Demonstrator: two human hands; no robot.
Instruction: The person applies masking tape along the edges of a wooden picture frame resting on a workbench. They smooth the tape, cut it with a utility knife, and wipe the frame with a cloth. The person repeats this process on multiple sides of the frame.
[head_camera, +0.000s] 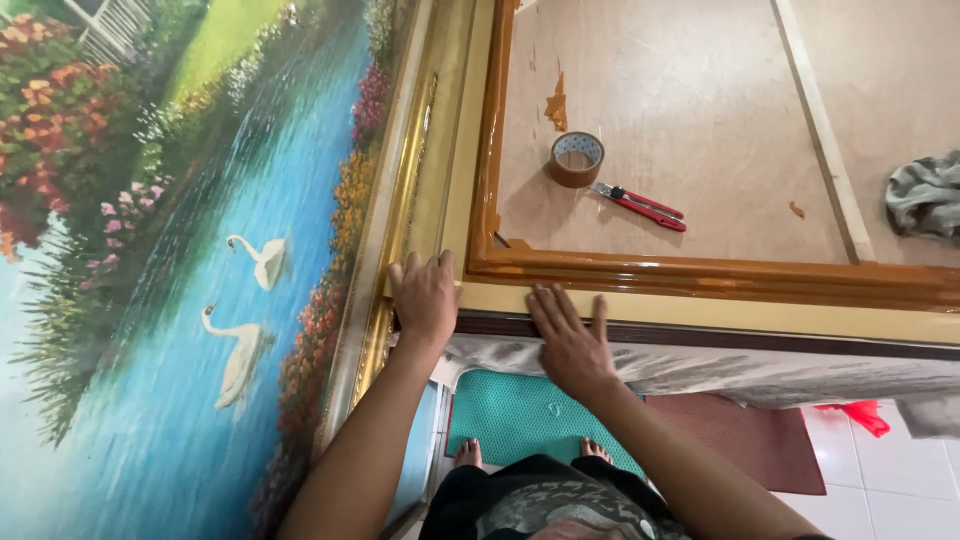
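My left hand rests flat on the corner of a gold picture frame, its fingers bent over the frame's edge. My right hand lies flat, fingers spread, on the near cream-and-brown edge of the same frame. Inside that edge runs a glossy orange-brown wooden moulding around a plywood backing. Neither hand holds anything. A big painting of swans on a blue river leans at the left, touching the gold frame.
A roll of brown tape and a red utility knife lie on the plywood. A grey cloth sits at the right. Below are a green mat, a dark red mat and white floor tiles, with my bare feet.
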